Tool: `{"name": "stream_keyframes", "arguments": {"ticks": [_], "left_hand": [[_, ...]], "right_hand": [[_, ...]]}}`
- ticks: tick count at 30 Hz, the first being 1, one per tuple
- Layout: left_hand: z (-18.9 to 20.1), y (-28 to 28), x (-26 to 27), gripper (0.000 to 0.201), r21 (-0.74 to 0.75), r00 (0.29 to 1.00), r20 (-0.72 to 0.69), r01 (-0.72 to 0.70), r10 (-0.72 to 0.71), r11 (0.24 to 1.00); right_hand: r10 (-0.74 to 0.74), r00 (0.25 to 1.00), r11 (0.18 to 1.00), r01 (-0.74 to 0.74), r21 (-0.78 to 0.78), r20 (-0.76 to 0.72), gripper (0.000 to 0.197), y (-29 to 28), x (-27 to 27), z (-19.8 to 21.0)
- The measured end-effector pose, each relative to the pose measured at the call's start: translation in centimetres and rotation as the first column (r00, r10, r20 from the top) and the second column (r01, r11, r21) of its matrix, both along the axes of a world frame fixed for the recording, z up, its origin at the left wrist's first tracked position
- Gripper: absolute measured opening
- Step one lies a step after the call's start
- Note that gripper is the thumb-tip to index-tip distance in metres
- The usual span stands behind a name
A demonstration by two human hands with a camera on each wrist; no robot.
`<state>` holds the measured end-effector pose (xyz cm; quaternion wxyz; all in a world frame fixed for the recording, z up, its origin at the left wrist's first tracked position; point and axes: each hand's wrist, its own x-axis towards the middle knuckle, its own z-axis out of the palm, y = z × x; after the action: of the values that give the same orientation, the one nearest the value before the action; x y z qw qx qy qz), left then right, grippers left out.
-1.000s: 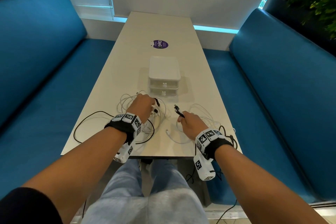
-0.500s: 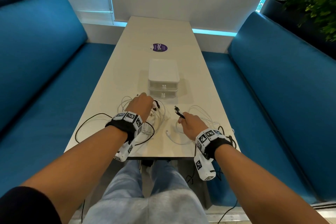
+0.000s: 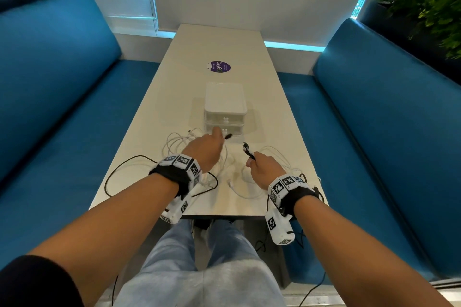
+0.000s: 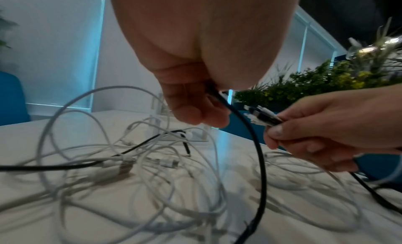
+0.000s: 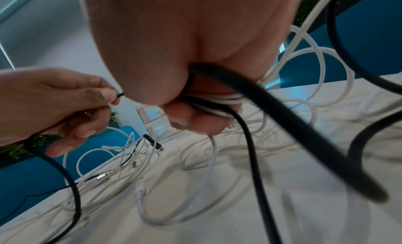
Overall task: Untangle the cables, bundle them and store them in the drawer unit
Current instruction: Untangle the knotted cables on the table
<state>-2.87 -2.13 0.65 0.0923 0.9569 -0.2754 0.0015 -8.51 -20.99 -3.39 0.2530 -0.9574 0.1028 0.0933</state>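
A tangle of white cables (image 3: 179, 144) and black cables (image 3: 112, 174) lies on the near end of the table (image 3: 224, 45). My left hand (image 3: 207, 147) is raised over the tangle and pinches the end of a black cable (image 4: 259, 153), its plug (image 3: 228, 136) sticking out toward the drawer unit. My right hand (image 3: 262, 169) grips a bunch of black and white cable ends (image 3: 248, 151), with plugs (image 4: 259, 116) poking out past the fingers. The white two-drawer unit (image 3: 225, 107) stands just beyond both hands, drawers closed.
Blue benches (image 3: 50, 107) run along both sides of the table. A purple sticker (image 3: 219, 66) lies past the drawer unit. Some cable loops (image 3: 306, 177) hang over the table's near right edge. Plants (image 3: 424, 2) stand behind the benches.
My left hand has lifted off the tangle and moved forward toward the drawer unit, pulling a black cable end up. My right hand has stayed in place with its bunch.
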Motion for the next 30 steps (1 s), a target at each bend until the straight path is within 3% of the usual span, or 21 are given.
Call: {"name": "stream_keyframes", "arguments": {"ticks": [5,9,15,19,24,28,30], "left_hand": [[-0.8,-2.9,-1.7,0.021,0.0,0.992,-0.054,0.117,-0.117,0.993],[-1.6,-4.4,-2.2,0.016,0.046,0.992,-0.101,0.086,-0.081,0.995],[-1.4,-4.3,-2.3,0.022,0.039,0.979,-0.189,-0.072,0.078,0.997],[-1.0,-4.5,-2.7,0.034,0.086,0.976,-0.219,0.03,-0.01,0.996],[-0.9,-4.4,-2.9,0.03,0.052,0.96,-0.267,0.106,-0.088,0.993],[-1.7,-4.3,-2.9,0.026,0.025,0.957,-0.272,0.111,-0.1,0.994],[-2.4,-4.2,-3.0,0.027,0.015,0.959,-0.268,0.099,-0.092,0.995]], "right_hand": [[-0.041,0.997,0.995,0.035,0.089,0.062,0.031,0.5,0.2,0.5],[-0.081,0.992,0.972,0.056,0.229,0.099,0.032,0.6,0.3,0.6],[-0.125,0.987,0.95,0.09,0.3,0.101,0.032,-0.3,0.2,0.1],[-0.099,0.988,0.925,0.048,0.376,0.118,0.034,0.1,0.5,0.2],[-0.13,0.982,0.892,0.055,0.449,0.137,0.035,0.0,0.4,0.1],[-0.077,0.988,0.918,0.018,0.397,0.134,0.035,-0.1,0.1,0.3],[-0.05,0.992,0.958,0.015,0.285,0.117,0.033,-0.2,0.4,0.0]]}}
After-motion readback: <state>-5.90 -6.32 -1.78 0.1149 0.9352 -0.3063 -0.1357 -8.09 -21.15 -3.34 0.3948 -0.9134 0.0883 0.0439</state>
